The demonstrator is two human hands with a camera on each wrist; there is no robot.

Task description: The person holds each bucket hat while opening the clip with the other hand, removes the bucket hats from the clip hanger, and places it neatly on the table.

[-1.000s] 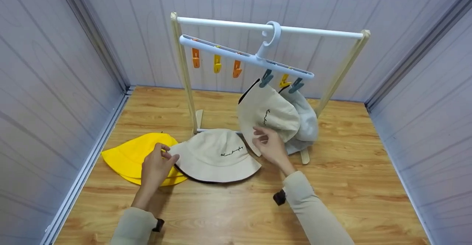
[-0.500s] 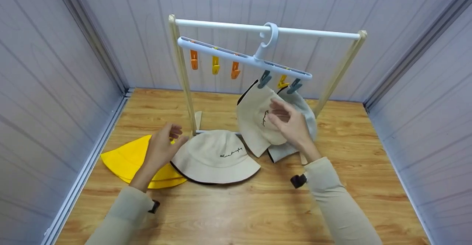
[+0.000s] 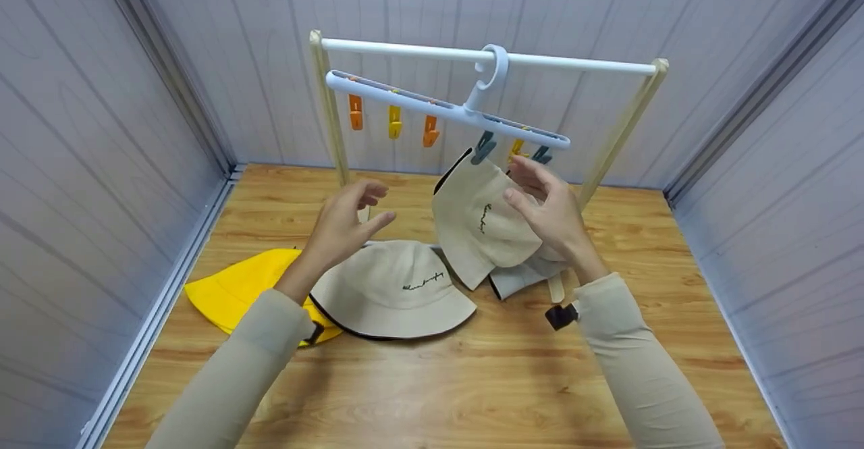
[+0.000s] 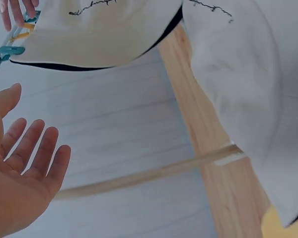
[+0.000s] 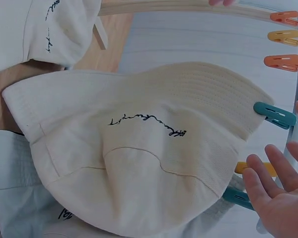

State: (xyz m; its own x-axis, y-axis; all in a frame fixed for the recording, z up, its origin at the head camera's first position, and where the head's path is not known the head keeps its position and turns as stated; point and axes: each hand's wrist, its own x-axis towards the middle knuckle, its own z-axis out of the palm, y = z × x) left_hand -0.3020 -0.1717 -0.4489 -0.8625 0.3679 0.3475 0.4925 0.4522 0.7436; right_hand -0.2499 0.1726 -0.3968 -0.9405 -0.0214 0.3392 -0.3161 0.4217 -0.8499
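Note:
A cream bucket hat [image 3: 472,213] with dark script hangs by its brim from a dark teal clip [image 5: 275,115] on the pale blue hanger [image 3: 432,106]. Partly hidden behind it hangs a light grey hat [image 5: 10,166], held by another teal clip [image 5: 237,197]. My right hand [image 3: 550,209] hovers in front of the hanging hats, fingers spread close to the yellow clip [image 5: 258,168] and holding nothing. Raised above a second cream hat [image 3: 398,294] on the floor, my left hand [image 3: 344,223] has its fingers apart and nothing in them.
Yellow hats [image 3: 243,287] lie at the left, partly under the cream one. The hanger hooks over the white bar [image 3: 405,49] of a wooden stand. Orange clips [image 3: 356,113] and a yellow clip [image 3: 395,123] hang at its left end. Pale panel walls [image 3: 796,199] enclose the wooden floor.
My left hand has moved up and right, from the hats on the floor toward the stand. My right hand has risen rightward from the hanging cream hat's lower part to near the clips.

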